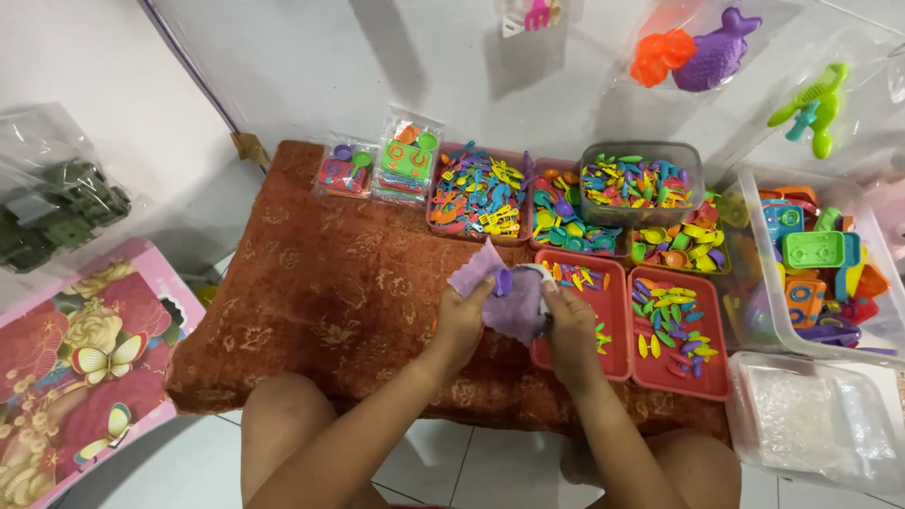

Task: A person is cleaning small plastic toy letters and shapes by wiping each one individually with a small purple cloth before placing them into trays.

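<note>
At the centre of the frame, the left hand [462,320] and right hand [568,325] each pinch a side of a purple cloth [500,292] above an orange patterned worktop [330,283]. A small purple toy piece [503,281] lies on the cloth. Red trays [617,363] of colourful plastic toy pieces sit just right of the hands.
</note>
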